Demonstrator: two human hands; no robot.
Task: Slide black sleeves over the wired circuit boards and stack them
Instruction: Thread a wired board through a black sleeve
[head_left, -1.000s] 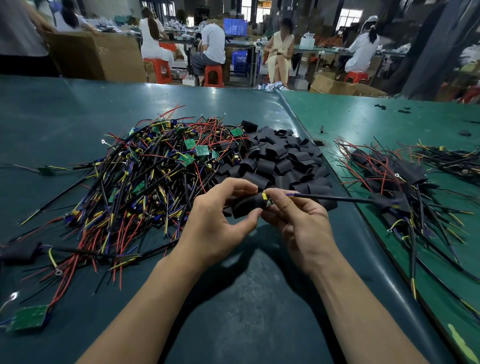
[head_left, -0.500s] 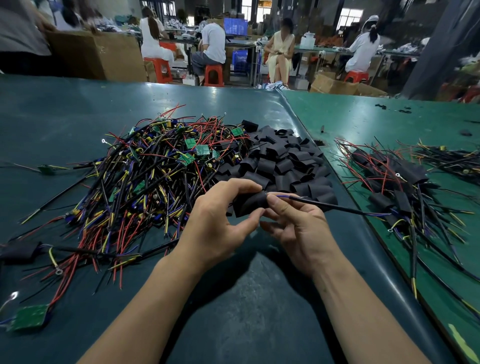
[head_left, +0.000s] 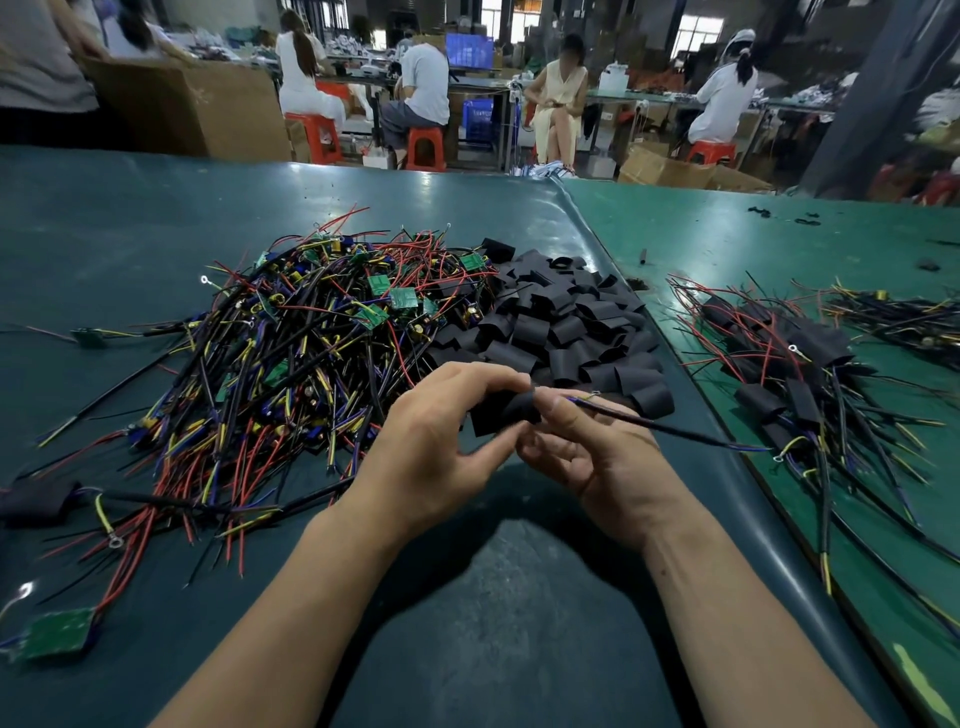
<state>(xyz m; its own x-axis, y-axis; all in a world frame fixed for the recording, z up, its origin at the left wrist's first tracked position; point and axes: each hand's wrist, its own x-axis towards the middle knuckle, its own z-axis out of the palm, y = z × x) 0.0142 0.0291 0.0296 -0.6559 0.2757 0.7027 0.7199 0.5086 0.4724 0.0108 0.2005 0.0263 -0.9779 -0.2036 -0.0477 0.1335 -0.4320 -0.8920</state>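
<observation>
Centrally, above the dark green table (head_left: 156, 208), both hands work one piece. Left hand (head_left: 436, 447) pinches a black sleeve (head_left: 501, 413) between thumb and curled fingers. Right hand (head_left: 587, 447) pinches the wire bundle (head_left: 660, 427) where it leaves the sleeve; wires trail right. Board inside not visible. Far left: tangled heap of wired circuit boards (head_left: 311, 353). Just beyond the hands: pile of loose sleeves (head_left: 566, 327). Right, on lighter green mat (head_left: 727, 234): stack of sleeved boards (head_left: 800, 374). Lone bare board (head_left: 57, 631) near left.
</observation>
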